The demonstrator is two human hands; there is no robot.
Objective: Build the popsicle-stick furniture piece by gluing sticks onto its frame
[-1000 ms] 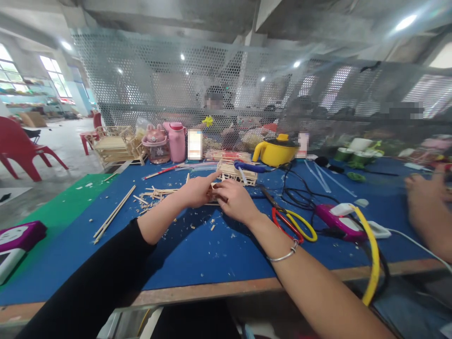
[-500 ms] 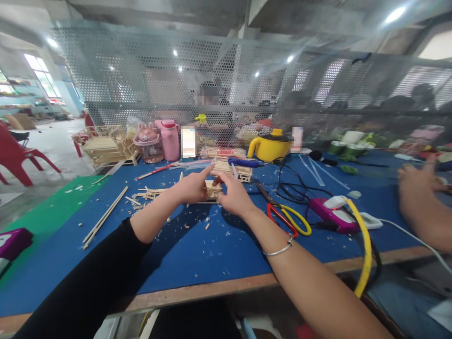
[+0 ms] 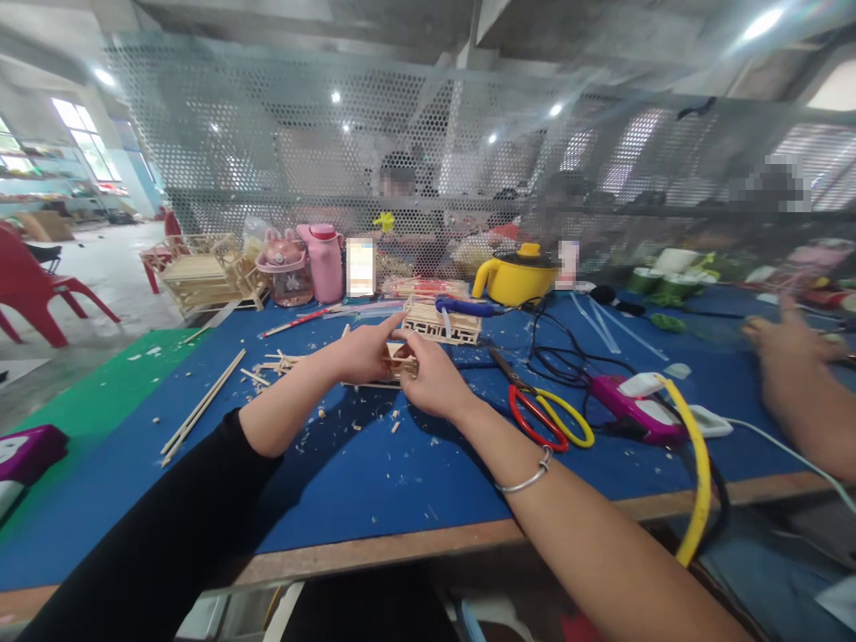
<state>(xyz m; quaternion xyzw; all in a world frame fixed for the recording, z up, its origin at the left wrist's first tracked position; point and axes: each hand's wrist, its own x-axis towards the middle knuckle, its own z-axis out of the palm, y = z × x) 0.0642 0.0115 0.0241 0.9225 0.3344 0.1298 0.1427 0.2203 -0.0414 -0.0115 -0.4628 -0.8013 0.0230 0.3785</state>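
Observation:
My left hand [image 3: 361, 352] and my right hand [image 3: 433, 379] meet over a small wooden stick frame [image 3: 399, 364] lying on the blue table mat [image 3: 374, 473]. The fingers of both hands pinch the frame from either side, and the left index finger points out over its top. A silver bangle sits on my right wrist. Just behind the hands stands a larger wooden stick model [image 3: 441, 323] with a blue-handled tool [image 3: 468, 308] resting on it.
Red-and-yellow scissors [image 3: 545, 417], a purple glue gun [image 3: 635, 410] with a yellow hose and black cords lie to the right. Another person's hand [image 3: 795, 374] is at the far right. Long sticks [image 3: 201, 406], wood scraps, pink bottles [image 3: 325, 263] and a yellow pot [image 3: 518, 276] lie beyond.
My hands have stayed together on the small frame, with the fingers shifting slightly. The view has swung a little, and the other person's hand has moved at the right.

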